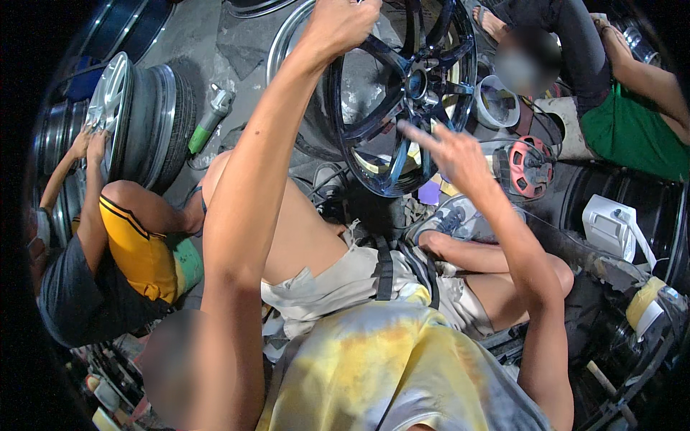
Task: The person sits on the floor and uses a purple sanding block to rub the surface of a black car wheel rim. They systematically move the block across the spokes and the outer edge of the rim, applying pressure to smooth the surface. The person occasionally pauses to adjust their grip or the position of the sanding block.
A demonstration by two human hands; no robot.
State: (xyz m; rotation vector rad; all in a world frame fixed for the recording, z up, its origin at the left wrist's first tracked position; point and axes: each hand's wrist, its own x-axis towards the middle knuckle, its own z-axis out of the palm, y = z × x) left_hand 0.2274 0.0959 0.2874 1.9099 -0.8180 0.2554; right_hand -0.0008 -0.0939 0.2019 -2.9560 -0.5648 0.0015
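A glossy black multi-spoke wheel rim (pixel 417 85) stands upright in front of me, its hub facing me. My left hand (pixel 352 27) is closed at its upper left edge, and the fingers are partly cut off by the top of the picture. Just right of the lower spokes is my right hand (pixel 458 156), blurred by motion. Its index finger stretches toward a spoke below the hub; I cannot tell whether it touches. Nothing shows in that hand. Behind the black wheel rim, a silver rim edge (pixel 277 54) is partly hidden.
At left, a person's hands (pixel 92 142) rest on a silver wheel (pixel 115 100). A green-and-grey angle grinder (pixel 210 121) lies nearby. To the right are a white bucket (pixel 496 104), a red round tool (pixel 530 167), a white container (pixel 608 226) and another seated person in green (pixel 636 136).
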